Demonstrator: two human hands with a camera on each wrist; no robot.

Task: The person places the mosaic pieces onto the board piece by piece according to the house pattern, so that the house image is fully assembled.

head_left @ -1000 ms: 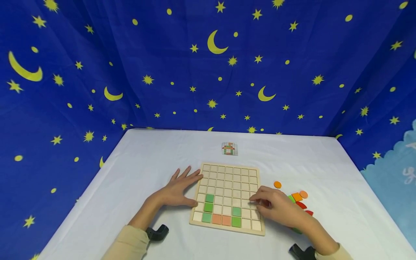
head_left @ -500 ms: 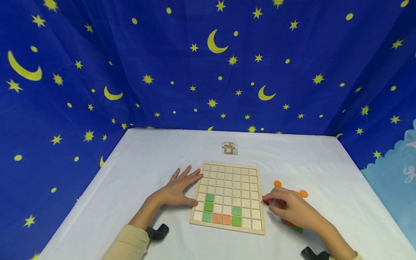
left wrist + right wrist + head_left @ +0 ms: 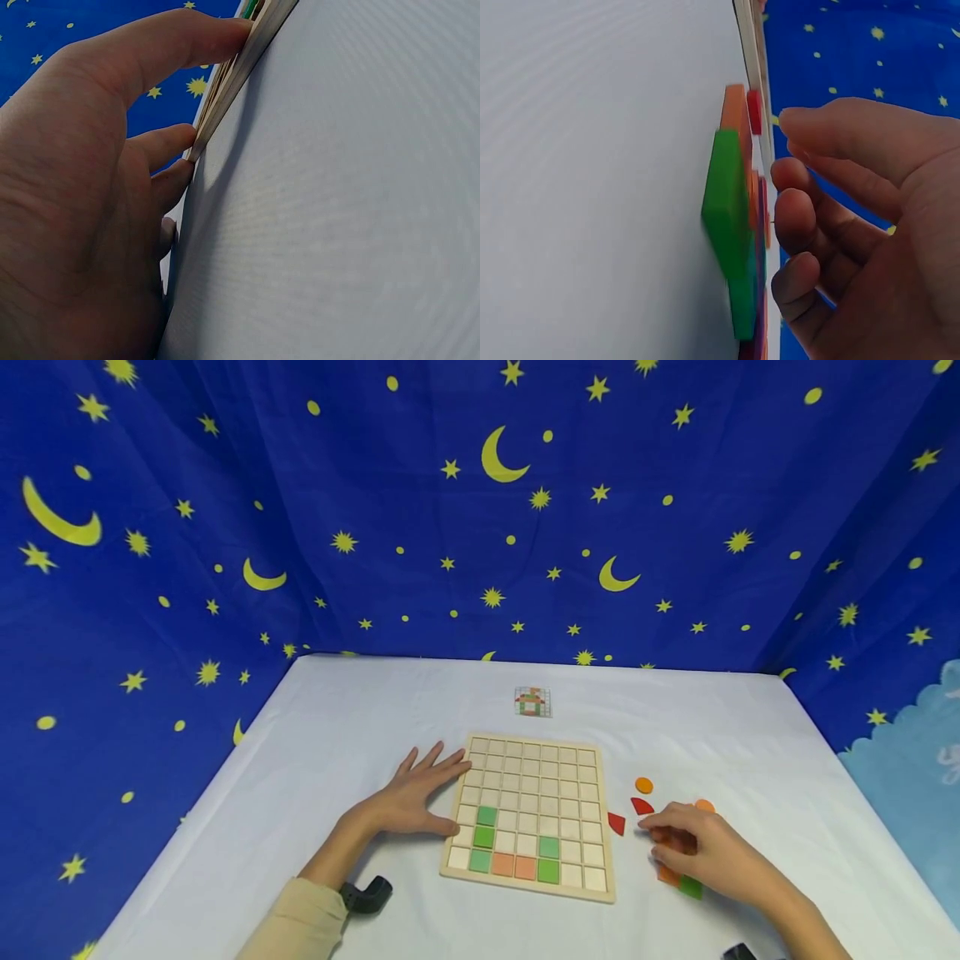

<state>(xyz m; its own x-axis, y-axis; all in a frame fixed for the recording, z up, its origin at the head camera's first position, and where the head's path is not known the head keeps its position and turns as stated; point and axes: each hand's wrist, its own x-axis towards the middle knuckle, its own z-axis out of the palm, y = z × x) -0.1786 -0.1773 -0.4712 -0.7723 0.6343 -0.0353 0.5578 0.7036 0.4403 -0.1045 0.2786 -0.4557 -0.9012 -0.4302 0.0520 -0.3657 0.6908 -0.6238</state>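
Note:
A wooden grid board (image 3: 530,787) lies on the table, with green and salmon tiles (image 3: 503,863) in its near rows. My left hand (image 3: 412,797) rests spread against the board's left edge, thumb and fingertips touching the frame. Over the loose pieces at the right hovers my right hand (image 3: 708,847); its fingers are loosely bent, and the right wrist view shows nothing between them. One red quarter-round piece (image 3: 617,824) lies beside the board's right edge. A second red piece (image 3: 642,806) is just ahead of the right fingertips. Part of the pile is hidden below that hand.
Orange discs (image 3: 644,785) lie right of the board. An orange square (image 3: 668,875) and a green square (image 3: 691,887) show beneath the right hand. A small pattern card (image 3: 533,702) lies beyond the board. Blue star-patterned cloth (image 3: 420,510) hangs behind the white table (image 3: 360,710).
My right hand has drawn back from the board's right side to the pile. The red piece it held half a second ago lies beside the board. The left hand stays put.

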